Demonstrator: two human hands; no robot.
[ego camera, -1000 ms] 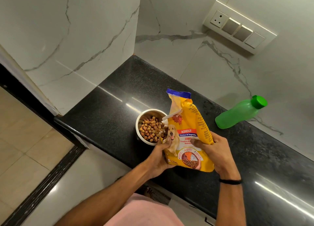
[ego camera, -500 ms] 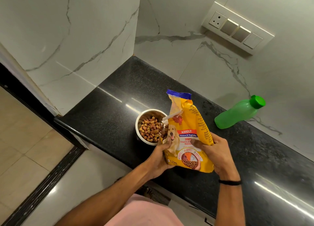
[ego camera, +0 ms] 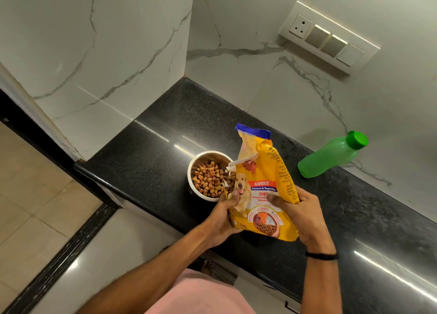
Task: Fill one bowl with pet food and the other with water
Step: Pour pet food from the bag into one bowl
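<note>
fingers (ego camera: 303,195) of left hand (ego camera: 220,221) and right hand (ego camera: 305,216) curled round lower part of yellow dog food bag (ego camera: 262,172), held upright just beside steel bowl (ego camera: 205,156) of kibble (ego camera: 208,179) on black countertop (ego camera: 151,162); green bottle (ego camera: 328,156) further right.

food bag (ego camera: 262,169), tipped slightly more upright

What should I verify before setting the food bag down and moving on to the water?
1. The steel bowl holds kibble: ok.
2. The food bag is upright, gripped by the left hand and the right hand: ok.
3. The green bottle is on the countertop with its cap on: ok.
4. Fill level of the bottle: cannot tell.
5. A second bowl for the water: not ok, none in view.
</note>
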